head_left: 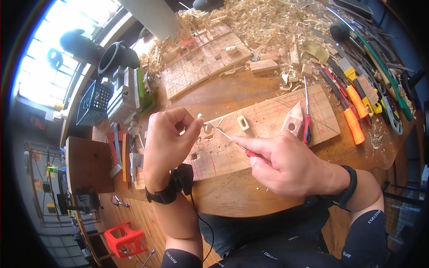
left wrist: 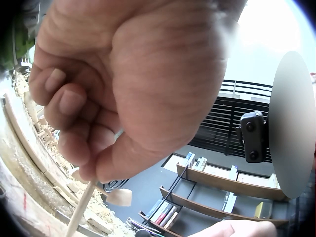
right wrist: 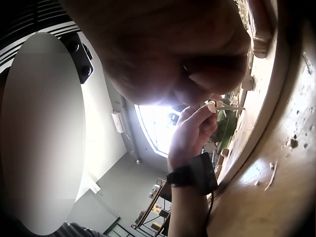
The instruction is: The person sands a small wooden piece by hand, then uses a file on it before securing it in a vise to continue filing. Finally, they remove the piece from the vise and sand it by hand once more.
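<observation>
Between thumb and forefinger, my left hand (head_left: 169, 138) pinches a small pale wooden piece (head_left: 199, 116), held over the marked wooden board (head_left: 232, 158). In the left wrist view, a thin pale stick (left wrist: 81, 210) runs down from those fingertips, close to a pale block-like end (left wrist: 120, 197). My right hand (head_left: 290, 165) grips a slim tool (head_left: 225, 136) by its red handle, forefinger extended along the metal shaft. The shaft's tip is right at the left fingertips. A small wooden block with a slot (head_left: 243, 123) lies on the board between the hands.
A pointed wooden block with a hole (head_left: 292, 119) and a red-and-blue-handled screwdriver (head_left: 307, 129) lie at the board's right. Orange-handled tools (head_left: 354, 126) and others crowd the right side. Wood shavings (head_left: 268, 27) cover the back, beside another board (head_left: 205, 62). A vise (head_left: 127, 91) stands left.
</observation>
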Tool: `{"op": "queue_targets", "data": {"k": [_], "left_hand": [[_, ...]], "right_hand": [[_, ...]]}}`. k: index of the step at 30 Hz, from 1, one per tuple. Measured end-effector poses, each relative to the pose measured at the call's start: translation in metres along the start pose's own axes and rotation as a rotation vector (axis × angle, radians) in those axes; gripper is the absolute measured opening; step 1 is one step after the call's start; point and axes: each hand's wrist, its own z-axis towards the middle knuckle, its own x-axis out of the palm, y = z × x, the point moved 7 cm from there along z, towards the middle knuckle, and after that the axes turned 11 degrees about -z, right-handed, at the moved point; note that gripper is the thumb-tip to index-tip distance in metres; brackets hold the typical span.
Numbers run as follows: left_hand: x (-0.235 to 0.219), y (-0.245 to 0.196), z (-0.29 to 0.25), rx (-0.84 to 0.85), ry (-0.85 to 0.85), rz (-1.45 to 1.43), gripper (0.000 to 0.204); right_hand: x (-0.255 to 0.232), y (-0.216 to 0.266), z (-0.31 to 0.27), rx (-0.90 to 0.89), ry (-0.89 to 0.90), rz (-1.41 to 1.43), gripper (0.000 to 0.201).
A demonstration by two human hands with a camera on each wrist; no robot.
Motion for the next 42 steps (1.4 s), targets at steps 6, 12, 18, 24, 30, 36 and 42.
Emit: {"op": "queue_targets", "data": {"k": [6,12,18,24,30,36,42], "left_hand": [[0.0,0.0,0.0,0.0,-0.001,0.014,0.026],[0.001,-0.001,0.0,-0.022,-0.005,-0.003,0.027],[0.001,-0.001,0.0,-0.025,0.003,0.005,0.026],[0.001,-0.002,0.0,-0.017,-0.002,0.014,0.026],[0.002,-0.003,0.0,-0.009,0.0,0.028,0.026],[0.003,-0.003,0.0,0.003,-0.012,-0.002,0.026],[0.003,-0.004,0.001,0.007,-0.008,0.014,0.026]], "right_hand": [[0.003,-0.004,0.0,-0.01,-0.011,0.015,0.05],[0.003,-0.003,0.0,0.024,0.025,-0.046,0.049],[0.004,-0.004,0.0,0.029,0.008,-0.032,0.048],[0.001,-0.002,0.001,0.035,-0.026,-0.029,0.045],[0.005,-0.004,0.0,0.026,0.03,-0.104,0.049],[0.003,0.0,-0.001,-0.043,-0.024,-0.11,0.051],[-0.003,0.007,0.0,-0.028,-0.055,-0.075,0.045]]}}
